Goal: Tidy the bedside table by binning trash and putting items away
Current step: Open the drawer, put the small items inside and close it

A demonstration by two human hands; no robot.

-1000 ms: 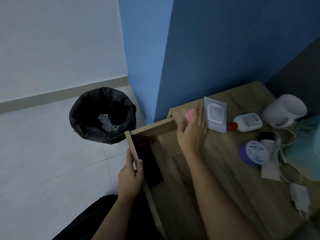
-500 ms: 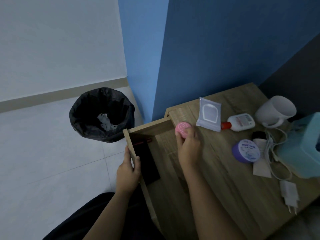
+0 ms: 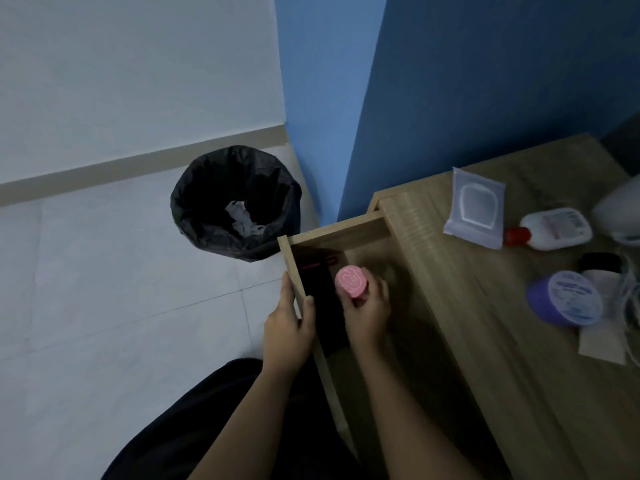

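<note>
Over the drawer (image 3: 346,233), right hand (image 3: 367,313) grips pink jar (image 3: 351,280).

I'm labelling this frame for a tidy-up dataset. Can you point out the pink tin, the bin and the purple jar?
pink tin (image 3: 350,280), head view, on its round patterned lid.
bin (image 3: 194,188), head view, on the black liner at its rim.
purple jar (image 3: 575,297), head view, on its pale printed lid.
</note>
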